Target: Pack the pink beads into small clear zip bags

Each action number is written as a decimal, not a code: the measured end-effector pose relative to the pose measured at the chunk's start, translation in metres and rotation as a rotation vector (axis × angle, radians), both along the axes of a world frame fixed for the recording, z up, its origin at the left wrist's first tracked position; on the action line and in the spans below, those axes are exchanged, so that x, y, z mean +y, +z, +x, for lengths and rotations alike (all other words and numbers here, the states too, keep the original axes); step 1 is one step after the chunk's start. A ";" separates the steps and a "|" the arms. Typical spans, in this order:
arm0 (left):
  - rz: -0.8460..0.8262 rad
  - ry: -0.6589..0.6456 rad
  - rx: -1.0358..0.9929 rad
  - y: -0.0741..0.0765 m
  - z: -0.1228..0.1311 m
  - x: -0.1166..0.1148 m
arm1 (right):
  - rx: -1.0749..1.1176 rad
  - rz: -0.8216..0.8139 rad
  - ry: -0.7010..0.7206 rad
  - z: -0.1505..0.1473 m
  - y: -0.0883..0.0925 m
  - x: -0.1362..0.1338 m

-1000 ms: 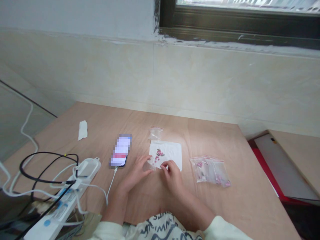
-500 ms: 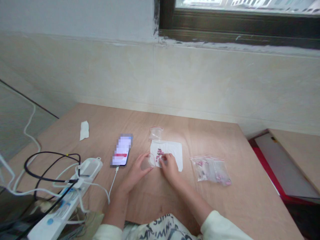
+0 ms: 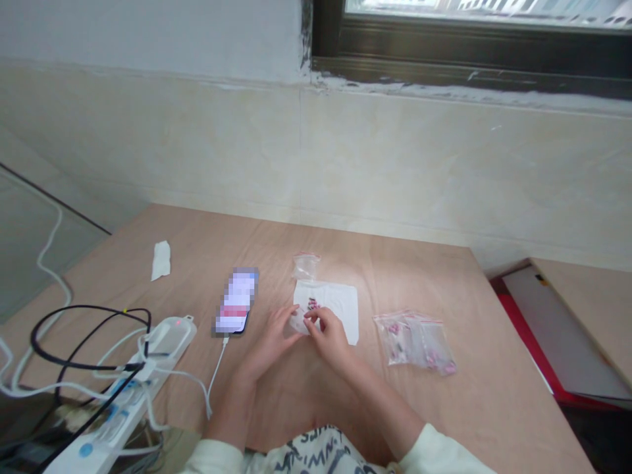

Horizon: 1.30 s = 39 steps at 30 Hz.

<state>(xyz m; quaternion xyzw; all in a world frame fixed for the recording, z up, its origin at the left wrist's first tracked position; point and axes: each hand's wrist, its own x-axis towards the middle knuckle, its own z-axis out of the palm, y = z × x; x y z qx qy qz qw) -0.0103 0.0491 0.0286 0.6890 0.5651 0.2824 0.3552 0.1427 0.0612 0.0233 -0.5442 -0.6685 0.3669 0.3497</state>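
Small pink and dark pieces, maybe beads, lie on a white sheet; the pale ground likely helps spotting. Left hand: thumb and forefinger spread around a clear bag, perhaps propping its mouth; grip unclear. Right hand: fingertips bunched beside it, partly hiding the pieces; cannot tell whether pinching one. Zip bags rightward: contents blurred.

Soft daylight, probably from that washed-out window up top, with a faint sheen on the desk. Phone screen is pixelated, tiny pink bits are kinda mushy.
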 end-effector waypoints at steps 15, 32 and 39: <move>-0.040 0.012 0.042 0.005 0.003 0.001 | -0.183 -0.008 -0.125 0.020 -0.015 0.016; -0.021 0.082 -0.004 0.013 -0.003 -0.012 | -0.113 -0.032 -0.171 0.012 -0.013 0.002; -0.053 0.066 -0.006 0.012 -0.006 -0.010 | -0.222 0.003 -0.119 0.006 -0.009 0.008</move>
